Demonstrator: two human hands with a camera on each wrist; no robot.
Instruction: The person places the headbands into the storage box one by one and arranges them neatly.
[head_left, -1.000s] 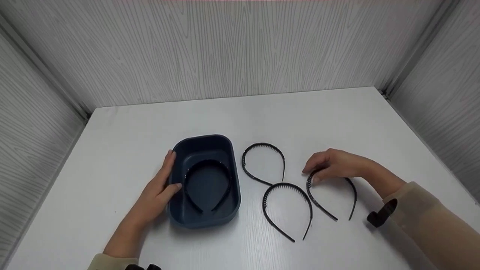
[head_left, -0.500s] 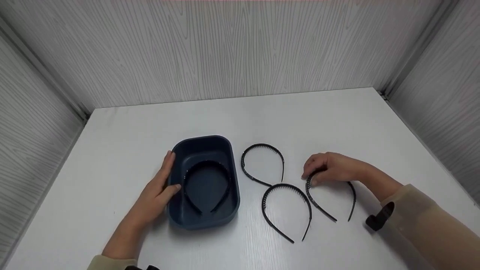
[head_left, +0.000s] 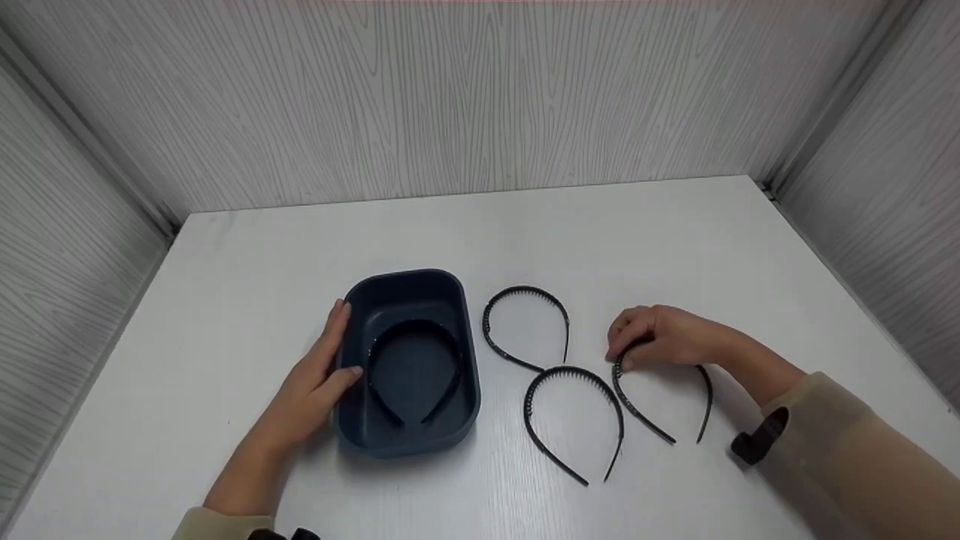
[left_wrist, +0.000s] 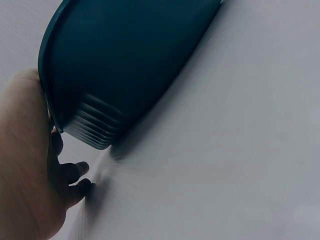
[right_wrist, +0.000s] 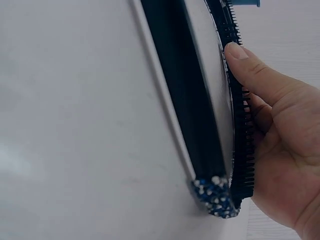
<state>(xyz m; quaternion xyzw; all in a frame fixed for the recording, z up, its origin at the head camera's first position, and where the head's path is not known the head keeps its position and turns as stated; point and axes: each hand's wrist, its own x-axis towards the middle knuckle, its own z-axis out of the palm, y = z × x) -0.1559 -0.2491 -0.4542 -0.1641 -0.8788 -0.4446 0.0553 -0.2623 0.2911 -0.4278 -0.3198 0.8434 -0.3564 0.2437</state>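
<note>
1. While my left hand (head_left: 319, 382) grips the side of the tub (head_left: 409, 448), thumb over the rim and fingers fairly straight along the outer wall, my right hand (head_left: 671, 335) pinches the right band (head_left: 652, 425) by its crown, thumb against bent fingers.
2. Under my right hand, that band points its ends back towards me; whether its crown is off the table (head_left: 225, 315), I can't tell.
3. Left of my right hand and closer to me lies the near band (head_left: 568, 370), touching or almost touching the right band.
4. Between my hands, just beside the tub, is the far band (head_left: 487, 324).
5. Inside the tub, by my left thumb, lies the inner band (head_left: 415, 322).
6. I judge this step to be picking up the right band; next calls for a firm pinch and a clean lift, without dragging the near band.
</note>
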